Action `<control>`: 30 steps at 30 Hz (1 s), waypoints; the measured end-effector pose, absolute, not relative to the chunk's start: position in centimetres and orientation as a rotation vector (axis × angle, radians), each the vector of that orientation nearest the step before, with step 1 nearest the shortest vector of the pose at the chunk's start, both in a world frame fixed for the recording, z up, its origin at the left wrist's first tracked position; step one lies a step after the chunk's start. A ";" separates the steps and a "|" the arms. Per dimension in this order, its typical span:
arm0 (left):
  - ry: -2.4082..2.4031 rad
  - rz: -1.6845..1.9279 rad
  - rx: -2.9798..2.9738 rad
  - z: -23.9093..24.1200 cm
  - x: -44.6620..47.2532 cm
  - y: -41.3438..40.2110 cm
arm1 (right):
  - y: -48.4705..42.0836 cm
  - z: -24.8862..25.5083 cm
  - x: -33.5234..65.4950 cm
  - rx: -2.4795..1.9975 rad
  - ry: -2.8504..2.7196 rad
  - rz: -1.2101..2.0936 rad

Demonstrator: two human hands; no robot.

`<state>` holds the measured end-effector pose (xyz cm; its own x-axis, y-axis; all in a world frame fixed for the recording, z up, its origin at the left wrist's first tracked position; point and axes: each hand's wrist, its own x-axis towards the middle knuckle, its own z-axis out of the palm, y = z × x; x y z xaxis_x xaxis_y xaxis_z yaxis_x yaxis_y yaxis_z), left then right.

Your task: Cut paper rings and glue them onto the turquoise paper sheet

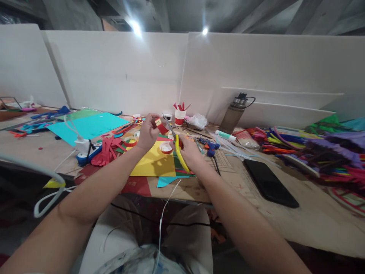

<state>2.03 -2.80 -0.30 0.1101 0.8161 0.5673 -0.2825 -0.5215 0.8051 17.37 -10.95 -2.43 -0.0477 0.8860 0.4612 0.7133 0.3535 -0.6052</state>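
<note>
While the left hand (pixel 148 132) pinches a small red-and-cream curved paper piece (pixel 162 127) above the flat yellow sheet (pixel 151 164), the right hand's (pixel 190 153) fingers grip yellow-handled metal scissors (pixel 178 151), blades slanting forward and leftward, just beside that piece's right edge.

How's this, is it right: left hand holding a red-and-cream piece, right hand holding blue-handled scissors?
Not quite: the scissors in the right hand have yellow handles, not blue, as the head view shows. The left hand does hold a red-and-cream piece.
</note>
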 end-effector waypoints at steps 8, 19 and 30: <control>0.549 1.618 1.460 -0.4 1.8 -1.6 | -10.9 -2.3 17.5 -1.417 -1.792 0.198; 0.548 1.715 1.364 0.0 1.4 -1.2 | -11.5 -2.4 17.0 -1.426 -1.841 0.161; 0.526 1.577 1.224 0.4 2.2 -2.3 | -11.5 -2.3 16.8 -1.507 -1.834 0.150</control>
